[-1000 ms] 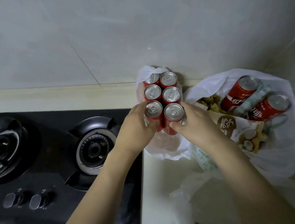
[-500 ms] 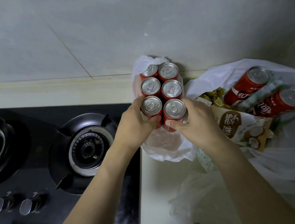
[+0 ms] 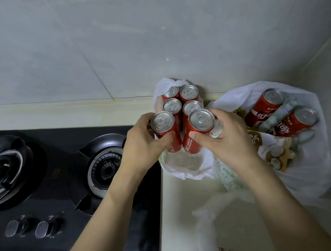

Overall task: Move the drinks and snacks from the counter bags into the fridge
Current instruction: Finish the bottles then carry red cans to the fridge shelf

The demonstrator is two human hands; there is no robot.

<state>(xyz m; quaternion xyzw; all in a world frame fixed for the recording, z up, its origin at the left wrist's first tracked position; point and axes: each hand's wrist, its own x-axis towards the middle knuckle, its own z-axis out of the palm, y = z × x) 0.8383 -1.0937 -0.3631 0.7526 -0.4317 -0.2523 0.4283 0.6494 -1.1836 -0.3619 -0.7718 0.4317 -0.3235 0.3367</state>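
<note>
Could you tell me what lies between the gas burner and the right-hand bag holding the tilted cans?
In the head view, the left hand, the right hand and the small white bag of upright red cans lie between them.

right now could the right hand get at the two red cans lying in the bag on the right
Probably not at once: the right hand already grips a red can lifted from the pack. The two lying cans sit uncovered atop the white bag, so the path looks free once it lets go.
</note>
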